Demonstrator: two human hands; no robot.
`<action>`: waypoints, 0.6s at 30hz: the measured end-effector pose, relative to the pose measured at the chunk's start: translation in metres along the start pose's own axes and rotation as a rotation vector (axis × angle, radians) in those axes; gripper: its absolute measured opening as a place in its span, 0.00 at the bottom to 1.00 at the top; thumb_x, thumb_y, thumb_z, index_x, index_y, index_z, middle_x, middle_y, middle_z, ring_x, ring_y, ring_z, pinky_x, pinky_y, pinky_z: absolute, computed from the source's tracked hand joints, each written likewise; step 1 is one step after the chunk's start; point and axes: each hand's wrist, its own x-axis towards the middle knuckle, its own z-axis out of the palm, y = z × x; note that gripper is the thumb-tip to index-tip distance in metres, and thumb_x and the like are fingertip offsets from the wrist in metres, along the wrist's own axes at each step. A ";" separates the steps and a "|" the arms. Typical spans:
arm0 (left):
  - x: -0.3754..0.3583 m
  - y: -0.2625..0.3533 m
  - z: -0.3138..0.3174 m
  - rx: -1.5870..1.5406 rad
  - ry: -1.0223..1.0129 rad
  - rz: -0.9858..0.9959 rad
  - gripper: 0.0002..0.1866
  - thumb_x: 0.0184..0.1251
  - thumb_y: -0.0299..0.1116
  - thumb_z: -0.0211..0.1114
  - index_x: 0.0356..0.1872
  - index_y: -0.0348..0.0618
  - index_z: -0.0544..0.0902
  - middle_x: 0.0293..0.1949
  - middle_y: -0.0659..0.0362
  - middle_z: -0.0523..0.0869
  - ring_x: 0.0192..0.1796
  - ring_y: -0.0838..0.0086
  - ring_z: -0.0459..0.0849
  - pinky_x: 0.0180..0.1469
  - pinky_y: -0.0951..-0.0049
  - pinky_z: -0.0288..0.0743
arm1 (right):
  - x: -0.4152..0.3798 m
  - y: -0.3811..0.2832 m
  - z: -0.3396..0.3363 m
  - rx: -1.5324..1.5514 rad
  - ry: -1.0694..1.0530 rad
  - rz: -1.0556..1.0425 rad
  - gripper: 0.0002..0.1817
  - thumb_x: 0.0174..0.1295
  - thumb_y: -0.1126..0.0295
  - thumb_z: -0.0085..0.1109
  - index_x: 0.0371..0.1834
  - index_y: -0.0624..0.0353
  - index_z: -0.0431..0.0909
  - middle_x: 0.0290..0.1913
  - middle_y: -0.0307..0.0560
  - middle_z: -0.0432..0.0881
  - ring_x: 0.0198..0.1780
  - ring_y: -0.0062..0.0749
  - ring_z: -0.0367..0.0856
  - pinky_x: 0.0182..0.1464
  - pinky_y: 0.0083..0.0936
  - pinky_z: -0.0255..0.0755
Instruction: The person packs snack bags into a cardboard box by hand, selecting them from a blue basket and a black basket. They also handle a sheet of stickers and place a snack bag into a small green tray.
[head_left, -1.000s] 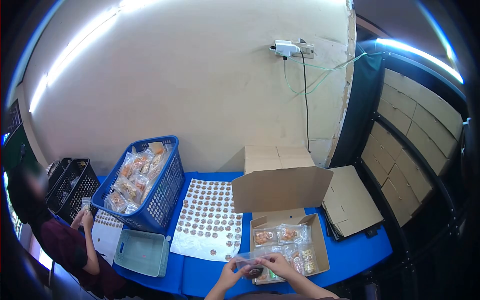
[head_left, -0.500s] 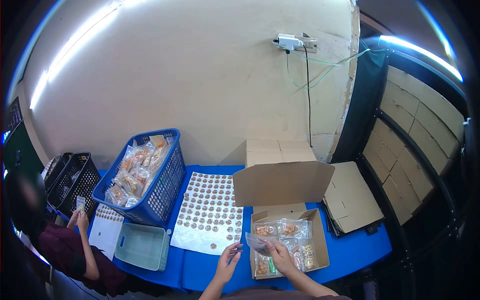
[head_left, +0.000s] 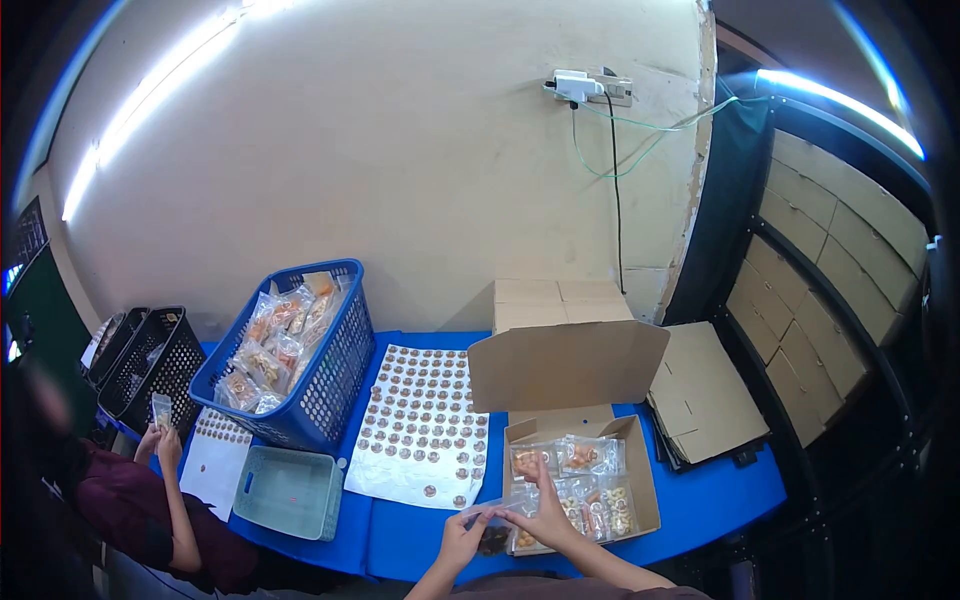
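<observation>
A clear plastic bag [head_left: 494, 541] with dark contents hangs at the left front corner of an open cardboard box [head_left: 648, 500]. My left hand [head_left: 461, 536] pinches the bag's upper edge. My right hand [head_left: 548, 517] has its thumb at the same edge, close to the left fingertips, while other fingers point up over the box; part of its grip is hidden. Inside the box lie several clear snack packets [head_left: 590, 456] in two rows. Left of the box is a white sheet of round stickers [head_left: 415, 425], some of its spots bare.
A blue basket [head_left: 330, 395] full of packets stands at the left, behind a pale green tray [head_left: 325, 500]. Flattened cardboard [head_left: 705, 390] is stacked at the right. Behind the raised lid [head_left: 570, 365] sits another carton [head_left: 560, 300]. A co-worker [head_left: 130, 500] holds a small packet at far left.
The bag has moved left and down from above the box to its left front corner. My left hand, apart from it before, now grips its edge; my right fingers have spread upward.
</observation>
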 end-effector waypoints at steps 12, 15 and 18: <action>0.008 -0.003 -0.014 -0.097 -0.094 0.110 0.30 0.73 0.39 0.53 0.70 0.38 0.58 0.66 0.50 0.68 0.64 0.67 0.70 0.66 0.69 0.59 | 0.011 -0.001 -0.020 0.476 -0.270 0.363 0.23 0.73 0.57 0.43 0.65 0.59 0.69 0.59 0.49 0.75 0.60 0.32 0.72 0.62 0.29 0.64; 0.005 -0.005 -0.008 0.070 -0.128 0.205 0.35 0.69 0.34 0.58 0.72 0.38 0.53 0.67 0.49 0.66 0.64 0.65 0.69 0.67 0.67 0.58 | 0.009 0.006 -0.010 0.404 -0.247 0.171 0.23 0.72 0.58 0.45 0.65 0.57 0.69 0.58 0.49 0.75 0.58 0.33 0.72 0.62 0.29 0.65; -0.001 0.010 0.006 0.022 -0.135 0.259 0.38 0.66 0.32 0.62 0.72 0.37 0.53 0.67 0.50 0.64 0.65 0.65 0.69 0.67 0.67 0.59 | 0.003 -0.019 0.002 0.240 -0.416 -0.109 0.22 0.65 0.68 0.54 0.64 0.51 0.71 0.62 0.50 0.66 0.60 0.38 0.68 0.61 0.31 0.64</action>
